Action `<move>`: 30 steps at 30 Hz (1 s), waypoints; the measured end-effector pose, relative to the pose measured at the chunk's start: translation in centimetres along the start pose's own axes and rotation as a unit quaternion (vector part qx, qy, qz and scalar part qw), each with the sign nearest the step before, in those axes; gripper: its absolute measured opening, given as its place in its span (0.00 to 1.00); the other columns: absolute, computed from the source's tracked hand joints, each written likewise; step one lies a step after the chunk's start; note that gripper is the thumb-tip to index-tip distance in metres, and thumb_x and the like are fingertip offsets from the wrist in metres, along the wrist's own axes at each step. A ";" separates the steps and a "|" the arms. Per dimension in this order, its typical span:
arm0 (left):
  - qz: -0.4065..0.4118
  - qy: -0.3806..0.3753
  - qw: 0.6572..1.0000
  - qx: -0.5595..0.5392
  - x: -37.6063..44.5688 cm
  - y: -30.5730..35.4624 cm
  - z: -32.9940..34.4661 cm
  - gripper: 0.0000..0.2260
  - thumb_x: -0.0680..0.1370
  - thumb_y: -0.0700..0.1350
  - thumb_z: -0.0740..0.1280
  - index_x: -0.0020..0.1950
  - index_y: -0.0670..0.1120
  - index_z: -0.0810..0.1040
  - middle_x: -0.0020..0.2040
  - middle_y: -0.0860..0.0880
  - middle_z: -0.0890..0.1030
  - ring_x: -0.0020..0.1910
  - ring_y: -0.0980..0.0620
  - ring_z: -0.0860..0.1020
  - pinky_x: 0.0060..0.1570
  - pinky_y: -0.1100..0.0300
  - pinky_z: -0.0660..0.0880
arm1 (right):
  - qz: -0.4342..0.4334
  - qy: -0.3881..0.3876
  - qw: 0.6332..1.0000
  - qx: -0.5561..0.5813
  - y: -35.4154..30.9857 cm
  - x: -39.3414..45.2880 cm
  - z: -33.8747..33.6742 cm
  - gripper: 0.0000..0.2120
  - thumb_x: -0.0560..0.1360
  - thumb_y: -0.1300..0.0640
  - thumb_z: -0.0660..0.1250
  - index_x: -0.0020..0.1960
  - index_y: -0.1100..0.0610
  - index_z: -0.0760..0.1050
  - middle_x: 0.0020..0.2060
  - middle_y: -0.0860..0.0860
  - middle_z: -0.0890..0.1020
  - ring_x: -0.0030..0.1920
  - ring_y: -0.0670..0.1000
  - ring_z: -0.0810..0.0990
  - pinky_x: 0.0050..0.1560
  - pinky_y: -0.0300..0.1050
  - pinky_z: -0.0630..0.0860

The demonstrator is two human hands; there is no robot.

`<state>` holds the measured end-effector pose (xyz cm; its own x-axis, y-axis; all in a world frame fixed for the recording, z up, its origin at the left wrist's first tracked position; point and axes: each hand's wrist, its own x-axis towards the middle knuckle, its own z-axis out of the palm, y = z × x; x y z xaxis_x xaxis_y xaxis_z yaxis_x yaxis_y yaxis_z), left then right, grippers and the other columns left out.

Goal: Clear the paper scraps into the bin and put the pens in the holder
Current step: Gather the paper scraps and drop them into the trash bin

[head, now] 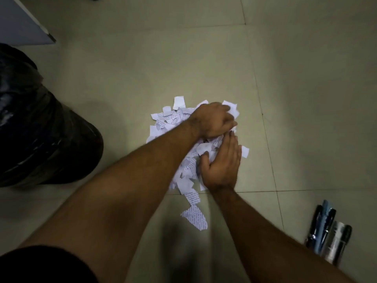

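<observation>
**Gathering torn paper on a tiled floor**

Showing a pale tiled floor (142, 78) with dark grout lines. A bin lined with a black bag (40, 129) stands at left. The paper scraps (173, 119) lie heaped between both hands: the left hand (214, 121) curls its fingers into the far side, the right hand (222, 166) presses flat, fingers straight. Pens (326, 231) lie well apart, lower right.
</observation>
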<state>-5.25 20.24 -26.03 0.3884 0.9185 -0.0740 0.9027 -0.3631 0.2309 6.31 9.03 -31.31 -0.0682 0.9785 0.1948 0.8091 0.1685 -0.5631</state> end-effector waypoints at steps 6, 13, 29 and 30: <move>-0.032 0.110 0.993 -0.037 -9.3 -0.4 -1.4 0.25 0.80 0.60 0.57 0.72 0.47 0.71 0.59 0.46 0.82 0.57 0.44 0.80 0.54 0.51 0.75 | -0.026 0.010 0.999 0.034 -0.1 -0.1 -0.4 0.32 0.77 0.47 0.56 0.76 0.63 0.62 0.75 0.59 0.66 0.76 0.59 0.64 0.74 0.61 0.61; -0.243 -0.173 0.953 -0.057 -12.7 -1.7 -3.9 0.57 0.57 0.76 0.68 0.80 0.55 0.50 0.79 0.45 0.58 0.76 0.41 0.61 0.71 0.42 0.64 | -0.090 -0.113 0.984 -0.107 -0.2 -0.1 -1.3 0.42 0.71 0.31 0.54 0.79 0.51 0.58 0.76 0.53 0.65 0.77 0.59 0.61 0.75 0.65 0.53; -0.236 -0.030 0.971 0.013 -17.7 4.2 -0.3 0.20 0.77 0.49 0.66 0.69 0.48 0.70 0.59 0.43 0.78 0.57 0.40 0.78 0.49 0.50 0.75 | -0.157 -0.264 0.939 -0.158 -3.7 -0.6 -4.3 0.17 0.73 0.47 0.66 0.62 0.47 0.77 0.60 0.51 0.77 0.61 0.58 0.75 0.52 0.51 0.74; -0.241 -0.010 0.970 -0.001 -17.9 4.2 -0.1 0.19 0.77 0.49 0.66 0.67 0.47 0.72 0.57 0.42 0.78 0.55 0.39 0.79 0.49 0.50 0.75 | -0.157 -0.244 0.944 -0.154 -3.9 -0.9 -4.4 0.14 0.74 0.50 0.65 0.59 0.48 0.78 0.56 0.51 0.79 0.57 0.58 0.76 0.49 0.50 0.75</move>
<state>-8.38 2.26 -23.67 -0.0755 0.9785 -0.1921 0.9801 0.1082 0.1663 5.81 7.02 -25.77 -0.5335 0.8369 -0.1228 0.8305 0.4908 -0.2633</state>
